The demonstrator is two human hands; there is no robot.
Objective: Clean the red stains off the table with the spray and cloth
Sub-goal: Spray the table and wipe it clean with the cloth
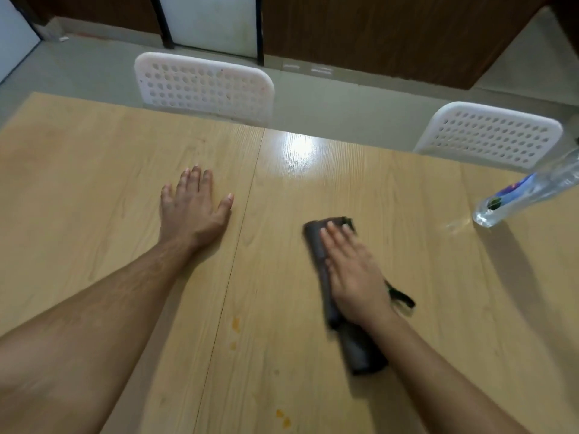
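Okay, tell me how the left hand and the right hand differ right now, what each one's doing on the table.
The left hand lies flat on the bare wooden table with fingers spread; the right hand presses flat on the dark cloth, fingers together. The left hand looks sharp, while the right hand and cloth are blurred. The left hand sits farther from the spray bottle than the right. Both are open, palms down.

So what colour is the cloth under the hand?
The cloth is dark brown, nearly black, seen in the head view beneath the right hand.
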